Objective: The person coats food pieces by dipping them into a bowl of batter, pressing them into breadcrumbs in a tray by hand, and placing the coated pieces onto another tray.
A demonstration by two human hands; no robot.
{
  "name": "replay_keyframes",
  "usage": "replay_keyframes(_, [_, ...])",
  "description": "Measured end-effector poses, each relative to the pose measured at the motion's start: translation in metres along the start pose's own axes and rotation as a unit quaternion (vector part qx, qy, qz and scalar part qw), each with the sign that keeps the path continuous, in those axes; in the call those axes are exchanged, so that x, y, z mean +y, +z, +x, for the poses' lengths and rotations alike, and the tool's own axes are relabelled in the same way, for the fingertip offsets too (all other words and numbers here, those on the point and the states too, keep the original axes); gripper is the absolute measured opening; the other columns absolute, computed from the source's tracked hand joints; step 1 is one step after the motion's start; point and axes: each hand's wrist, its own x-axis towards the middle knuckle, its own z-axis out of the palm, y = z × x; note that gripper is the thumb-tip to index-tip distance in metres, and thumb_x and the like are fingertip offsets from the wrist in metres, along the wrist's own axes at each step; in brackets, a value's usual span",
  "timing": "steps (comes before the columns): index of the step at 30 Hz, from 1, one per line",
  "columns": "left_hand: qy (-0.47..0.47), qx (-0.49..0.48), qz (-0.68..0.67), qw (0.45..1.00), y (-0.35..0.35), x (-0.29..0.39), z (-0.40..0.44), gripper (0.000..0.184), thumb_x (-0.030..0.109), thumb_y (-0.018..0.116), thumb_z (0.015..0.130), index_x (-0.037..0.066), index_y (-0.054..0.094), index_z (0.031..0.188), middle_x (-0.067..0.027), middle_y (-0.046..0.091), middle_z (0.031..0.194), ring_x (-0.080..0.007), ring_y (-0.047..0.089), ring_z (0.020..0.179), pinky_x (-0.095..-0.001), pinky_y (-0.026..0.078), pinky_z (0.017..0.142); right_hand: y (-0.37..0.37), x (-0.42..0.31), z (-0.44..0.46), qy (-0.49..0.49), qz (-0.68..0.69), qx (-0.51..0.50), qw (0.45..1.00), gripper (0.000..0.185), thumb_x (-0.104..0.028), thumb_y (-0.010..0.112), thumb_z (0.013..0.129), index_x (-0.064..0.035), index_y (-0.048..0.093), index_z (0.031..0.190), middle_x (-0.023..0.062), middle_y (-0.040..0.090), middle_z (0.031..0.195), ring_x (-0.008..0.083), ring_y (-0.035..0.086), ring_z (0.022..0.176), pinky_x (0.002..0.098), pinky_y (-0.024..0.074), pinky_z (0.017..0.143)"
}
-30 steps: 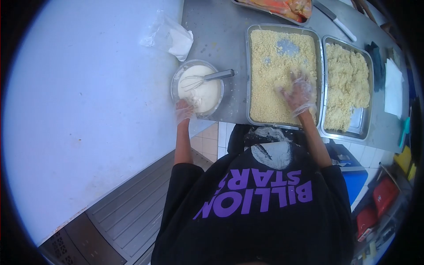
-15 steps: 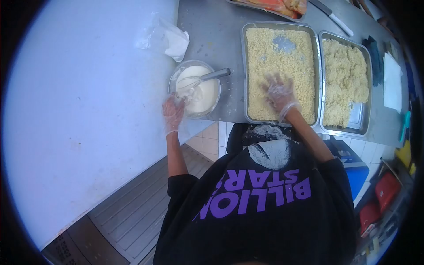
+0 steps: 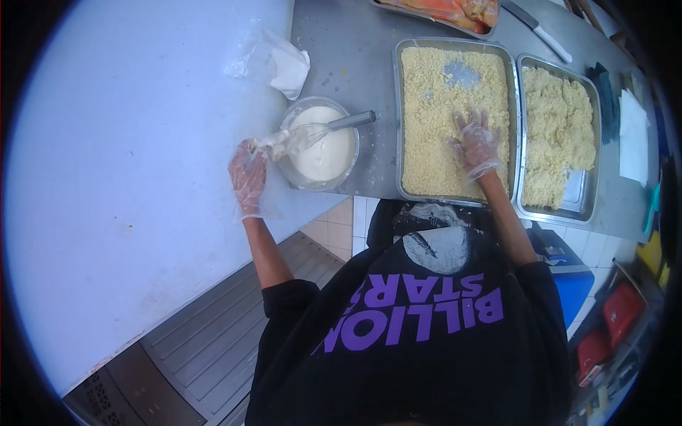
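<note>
My left hand (image 3: 247, 174), in a clear plastic glove, is closed on one end of a batter-coated piece (image 3: 275, 145). The white coating hides what the piece is; its far end is blurred over the bowl's left rim. In the bowl (image 3: 354, 160) lies white batter (image 3: 323, 156), with a whisk (image 3: 352, 121) leaning across it, handle over the right rim. Also gloved, my right hand (image 3: 477, 142) rests palm down on the pale yellow crumbs (image 3: 433, 156) in a metal tray (image 3: 398, 117). Its fingers are spread and hold nothing visible.
A second metal tray (image 3: 595, 192) holds more clumped crumbs. Beyond are a tray of orange-red food (image 3: 455, 11) and a knife (image 3: 550, 42). A plastic bag with white contents (image 3: 288, 71) lies behind the bowl. White paper (image 3: 632, 135) is at far right.
My left hand has drawn left, away from the bowl, and the coated piece now shows. My right hand has moved slightly right over the crumbs.
</note>
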Motion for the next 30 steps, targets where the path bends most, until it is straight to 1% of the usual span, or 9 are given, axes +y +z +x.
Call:
replay_keyframes(4, [0.087,0.026,0.074,0.993,0.041,-0.034,0.009,0.021,0.015,0.052,0.077,0.002,0.057,0.093,-0.0191,0.059,0.084,-0.0316,0.057,0.079,-0.0380,0.043,0.069,0.009,0.002,0.003,0.008,-0.001,0.025,1.000,0.056,-0.047,0.045,0.080,-0.0242,0.034,0.130,0.0066,0.022,0.139,0.0298,0.016,0.130,0.0589,0.0145,0.096])
replay_keyframes(8, [0.019,-0.048,0.044,0.998,0.056,-0.031,0.012,0.023,0.014,0.053,0.077,0.002,0.057,0.096,-0.0190,0.060,0.087,-0.0325,0.057,0.082,-0.0386,0.044,0.071,-0.020,0.006,0.010,0.027,-0.010,0.051,0.998,0.057,-0.047,0.044,0.081,-0.0237,0.033,0.131,0.0092,0.021,0.140,0.0308,0.017,0.129,0.0576,0.0144,0.097])
replay_keyframes(10, [0.124,0.057,0.072,0.988,0.058,-0.040,0.007,0.025,0.013,0.054,0.077,0.001,0.057,0.098,-0.0192,0.060,0.092,-0.0330,0.057,0.085,-0.0388,0.044,0.075,-0.037,0.007,0.008,0.042,-0.009,0.015,0.999,0.058,-0.047,0.044,0.081,-0.0229,0.033,0.132,0.0113,0.021,0.140,0.0317,0.018,0.129,0.0567,0.0144,0.098])
replay_keyframes(14, [0.029,0.018,-0.006,0.999,0.016,0.006,0.002,0.032,0.019,0.058,0.076,0.002,0.056,0.103,-0.0174,0.058,0.099,-0.0310,0.054,0.093,-0.0382,0.039,0.085,-0.034,0.035,0.003,-0.032,0.076,0.111,0.990,0.062,-0.038,0.050,0.082,-0.0121,0.028,0.134,0.0184,0.022,0.138,0.0338,0.021,0.128,0.0429,0.0184,0.102])
replay_keyframes(20, [0.045,-0.060,-0.109,0.991,-0.035,0.109,-0.023,0.029,0.018,0.057,0.078,0.003,0.056,0.103,-0.0147,0.057,0.101,-0.0258,0.053,0.092,-0.0350,0.040,0.085,0.001,0.095,-0.004,-0.061,0.409,0.210,0.886,0.043,-0.020,0.043,0.087,-0.0055,0.037,0.127,0.0139,0.038,0.131,0.0252,0.035,0.122,0.0330,0.0273,0.100])
replay_keyframes(22, [0.044,-0.071,-0.110,0.990,-0.021,0.124,-0.029,0.028,0.018,0.057,0.079,0.004,0.056,0.103,-0.0139,0.057,0.102,-0.0246,0.053,0.093,-0.0345,0.041,0.084,0.019,0.112,-0.006,0.066,0.574,0.116,0.808,0.039,-0.014,0.039,0.089,-0.0034,0.037,0.127,0.0110,0.038,0.131,0.0207,0.035,0.121,0.0304,0.0272,0.100])
replay_keyframes(24, [0.396,0.037,-0.239,0.886,0.006,0.136,-0.029,0.026,0.021,0.057,0.081,0.007,0.057,0.103,-0.0129,0.056,0.104,-0.0235,0.052,0.096,-0.0337,0.042,0.082,0.016,0.112,-0.016,0.082,0.609,0.090,0.784,0.037,-0.013,0.038,0.090,-0.0038,0.038,0.126,0.0089,0.042,0.126,0.0173,0.041,0.115,0.0276,0.0326,0.095])
replay_keyframes(26, [0.380,-0.065,-0.351,0.853,0.032,0.162,-0.029,0.024,0.022,0.057,0.081,0.011,0.058,0.102,-0.0123,0.056,0.105,-0.0237,0.053,0.096,-0.0342,0.041,0.083,0.005,0.100,-0.030,0.053,0.593,0.092,0.798,0.036,-0.015,0.038,0.091,-0.0049,0.039,0.125,0.0077,0.046,0.121,0.0153,0.046,0.109,0.0256,0.0381,0.089])
replay_keyframes(30, [0.173,-0.383,-0.342,0.841,0.155,0.167,-0.022,0.019,0.013,0.045,0.084,0.007,0.059,0.095,-0.0109,0.059,0.101,-0.0239,0.055,0.093,-0.0349,0.041,0.082,-0.019,0.070,-0.042,0.094,0.769,0.005,0.632,0.048,-0.023,0.042,0.092,-0.0030,0.026,0.133,0.0042,0.031,0.134,0.0127,0.030,0.121,0.0250,0.0199,0.101])
